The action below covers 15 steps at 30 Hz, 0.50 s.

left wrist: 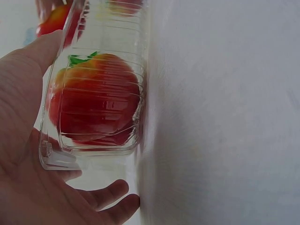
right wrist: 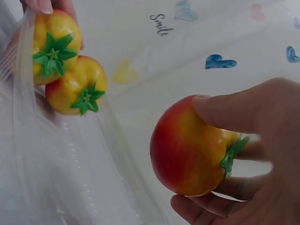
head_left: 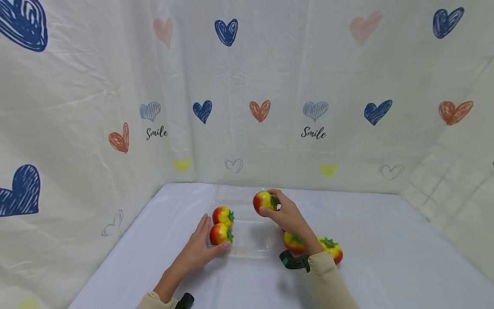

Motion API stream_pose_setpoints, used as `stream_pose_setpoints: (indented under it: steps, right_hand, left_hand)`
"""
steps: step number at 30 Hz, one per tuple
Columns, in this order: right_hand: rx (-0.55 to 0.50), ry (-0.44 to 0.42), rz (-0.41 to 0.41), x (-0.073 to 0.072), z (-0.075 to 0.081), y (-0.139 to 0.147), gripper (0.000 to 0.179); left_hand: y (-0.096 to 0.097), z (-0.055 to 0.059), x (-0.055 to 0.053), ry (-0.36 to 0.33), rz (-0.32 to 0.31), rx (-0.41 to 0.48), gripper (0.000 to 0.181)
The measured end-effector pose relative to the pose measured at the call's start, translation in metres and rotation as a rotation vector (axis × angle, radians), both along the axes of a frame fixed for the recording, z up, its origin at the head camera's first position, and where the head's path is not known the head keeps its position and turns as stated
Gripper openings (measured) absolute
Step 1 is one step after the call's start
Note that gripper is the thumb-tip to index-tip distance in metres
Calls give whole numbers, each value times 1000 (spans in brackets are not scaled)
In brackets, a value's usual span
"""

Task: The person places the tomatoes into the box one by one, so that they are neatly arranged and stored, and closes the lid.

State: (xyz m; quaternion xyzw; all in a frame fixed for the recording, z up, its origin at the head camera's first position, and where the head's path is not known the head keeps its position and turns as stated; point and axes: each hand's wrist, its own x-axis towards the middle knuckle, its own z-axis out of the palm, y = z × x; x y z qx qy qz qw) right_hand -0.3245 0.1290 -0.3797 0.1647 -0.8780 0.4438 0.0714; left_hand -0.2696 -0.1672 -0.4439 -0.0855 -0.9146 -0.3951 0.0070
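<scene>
My right hand [head_left: 287, 214] grips a red-and-yellow toy tomato [head_left: 263, 202] above the clear plastic box [head_left: 251, 248], thumb on one side and fingers on the other. Its green leaf crown [right wrist: 233, 154] faces the palm. Two more toy tomatoes, a back one [head_left: 222, 216] and a front one [head_left: 220, 234], sit one behind the other at the box's left side. My left hand [head_left: 198, 249] rests against that side's front corner, fingers extended along the wall and thumb across the front. In the left wrist view, the front tomato [left wrist: 96, 101] shows through the ribbed plastic.
Right of the box, partly behind my right forearm, lie more toy tomatoes, among them one near the wrist [head_left: 293, 243] and one farther right [head_left: 332, 249]. A white cloth covers the table [head_left: 386, 257]. A heart-printed curtain [head_left: 278, 141] hangs behind and at the sides.
</scene>
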Motion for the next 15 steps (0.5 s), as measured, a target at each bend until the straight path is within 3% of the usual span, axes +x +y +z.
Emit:
stream_pose_setpoints:
  steps: [15]
  right_hand:
    - [-7,-26,3,2,-18,-47,61]
  left_hand:
    - [2,-2,-2,11,0,19,119]
